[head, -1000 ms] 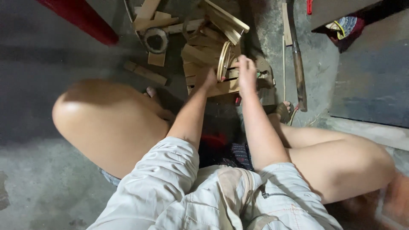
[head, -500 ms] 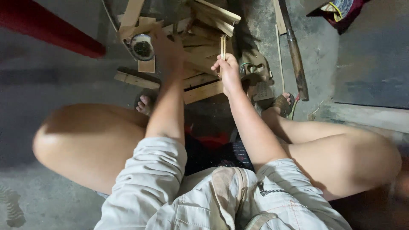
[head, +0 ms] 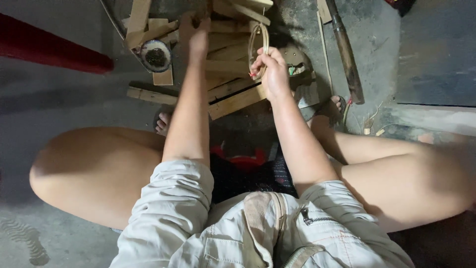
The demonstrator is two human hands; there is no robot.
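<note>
Item 1: right hand [head: 270,74]. It is closed around the lower part of a thin, pale loop of bent bamboo strip [head: 258,42], which is held upright above the pile, towards the far edge of the concrete floor [head: 74,104].

Item 2: left hand [head: 196,34]. It is laid palm down on the heap of pale split wood and bamboo slats [head: 228,64], fingers reaching forward. Whether a slat is pinched or only touched cannot be told, as the fingertips are hidden at the top edge of the view.

Item 3: small round shallow dish with dark contents [head: 156,55]. It is set just left of the left wrist, against the slats.

Item 4: long dark tool with a worn handle [head: 344,52]. It is laid on the floor to the right of the pile, well apart from both hands.

Item 5: red cylindrical bar [head: 54,52], at the floor's left edge.

Item 6: 2 bare feet, tucked close under the pile.

Risks, as judged: the loop, being sprung and held at 1 point only, could be released and unwound if the hold is loosened. The loosely stacked slats could be shifted by pressure from the left hand, so the dish could be tipped or toes struck. Splinters from rough edges are likely against bare skin.
</note>
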